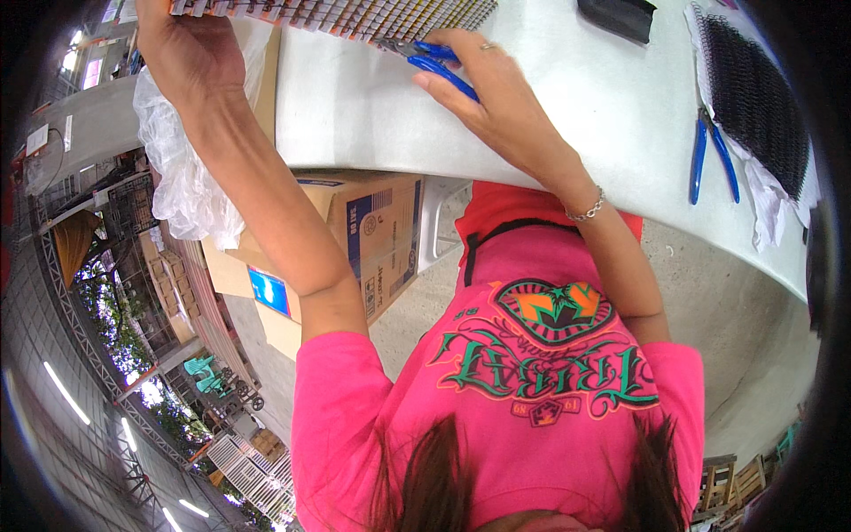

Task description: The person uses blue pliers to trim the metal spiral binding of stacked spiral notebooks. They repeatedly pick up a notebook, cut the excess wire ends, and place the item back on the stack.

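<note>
My right hand [505, 102] is closed around the blue handles of a pair of small cutting pliers [443, 75]. Their metal jaws touch the near edge of a long panel of small grey-and-white pieces in close rows [363, 19], with orange bits along its edge. The top of the picture cuts that panel off. At its left end is my left hand [208, 58], palm turned up against the panel's underside; its fingers are mostly hidden, so its grip does not show. Beneath both hands is a white tabletop [341, 106].
On the table's right, a second pair of blue-handled pliers [712, 160] lies beside a black coiled mesh piece [753, 97] on white wrapping. A black object [618, 16] sits farther back. Clear plastic bags [182, 168] hang at the left, near cardboard boxes [381, 235] below the table edge.
</note>
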Demonstrator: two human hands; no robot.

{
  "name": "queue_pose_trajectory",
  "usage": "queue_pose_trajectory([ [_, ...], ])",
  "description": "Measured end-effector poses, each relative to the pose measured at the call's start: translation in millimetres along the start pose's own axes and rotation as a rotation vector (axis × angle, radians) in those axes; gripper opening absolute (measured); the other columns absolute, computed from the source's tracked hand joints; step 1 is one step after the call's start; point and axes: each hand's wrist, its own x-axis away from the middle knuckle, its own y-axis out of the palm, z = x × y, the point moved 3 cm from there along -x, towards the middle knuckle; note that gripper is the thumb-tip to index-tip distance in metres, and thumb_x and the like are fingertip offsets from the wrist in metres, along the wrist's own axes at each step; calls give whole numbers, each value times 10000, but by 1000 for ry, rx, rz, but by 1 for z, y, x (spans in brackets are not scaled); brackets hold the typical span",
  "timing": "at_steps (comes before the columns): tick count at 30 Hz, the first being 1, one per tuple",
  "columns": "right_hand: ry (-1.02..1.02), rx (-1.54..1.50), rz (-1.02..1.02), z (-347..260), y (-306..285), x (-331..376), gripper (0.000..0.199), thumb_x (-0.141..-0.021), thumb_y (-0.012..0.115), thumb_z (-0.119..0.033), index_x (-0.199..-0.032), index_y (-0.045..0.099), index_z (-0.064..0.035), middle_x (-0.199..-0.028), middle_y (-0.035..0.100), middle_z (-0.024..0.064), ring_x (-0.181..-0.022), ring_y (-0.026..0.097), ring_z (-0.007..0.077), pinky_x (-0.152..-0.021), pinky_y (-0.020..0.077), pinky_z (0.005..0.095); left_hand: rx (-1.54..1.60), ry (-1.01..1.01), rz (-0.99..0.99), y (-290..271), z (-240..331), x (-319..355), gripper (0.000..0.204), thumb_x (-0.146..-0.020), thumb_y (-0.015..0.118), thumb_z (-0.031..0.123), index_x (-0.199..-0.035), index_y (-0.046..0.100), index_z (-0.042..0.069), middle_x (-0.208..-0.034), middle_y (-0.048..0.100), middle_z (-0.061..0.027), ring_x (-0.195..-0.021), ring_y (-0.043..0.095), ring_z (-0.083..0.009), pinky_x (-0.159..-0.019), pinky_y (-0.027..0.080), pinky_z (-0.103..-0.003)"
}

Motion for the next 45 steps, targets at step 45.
queue_pose_trajectory([
  [45, -79, 413, 69, -3, 0, 10, 465, -917, 670, -435, -1262, 603, -129, -1082, 590, 101, -1014, 509, 273, -924, 347, 452, 485, -372, 389, -55, -33, -28, 466, -900, 725, 269, -1266, 627, -1, -1070, 695, -58, -966, 642, -138, -851, 489, -269],
])
